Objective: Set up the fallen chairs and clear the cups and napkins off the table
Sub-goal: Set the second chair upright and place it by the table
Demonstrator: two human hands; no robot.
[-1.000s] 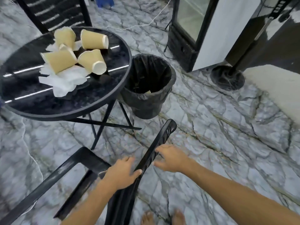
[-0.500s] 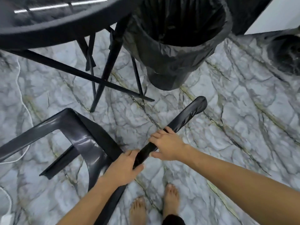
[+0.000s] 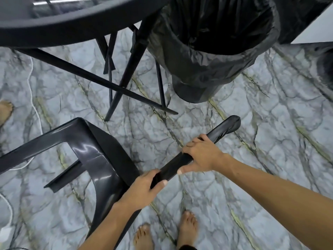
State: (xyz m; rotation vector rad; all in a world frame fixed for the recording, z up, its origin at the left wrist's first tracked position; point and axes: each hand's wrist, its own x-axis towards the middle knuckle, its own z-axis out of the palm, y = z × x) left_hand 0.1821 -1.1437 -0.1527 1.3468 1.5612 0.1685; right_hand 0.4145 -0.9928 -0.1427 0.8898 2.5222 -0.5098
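A black plastic chair [image 3: 93, 156] lies tipped on the marble floor in front of me, its armrest frame at the left. Both my hands grip the top edge of its backrest, which runs diagonally up to the right. My left hand [image 3: 142, 189] holds the lower part of that edge. My right hand [image 3: 201, 156] holds it higher up, short of the rounded corner. The round black table [image 3: 75, 24] shows only its rim and folding legs at the top left. The cups and napkins are out of view.
A bin lined with a black bag [image 3: 212, 51] stands right of the table legs. A white cable [image 3: 34, 98] trails over the floor at the left. Another person's bare foot [image 3: 5, 110] shows at the left edge. My own feet [image 3: 165, 231] are at the bottom.
My view has tilted down, so the table top with cups and napkins has left the frame. Both hands have stayed on the chair's backrest edge, which has risen slightly.
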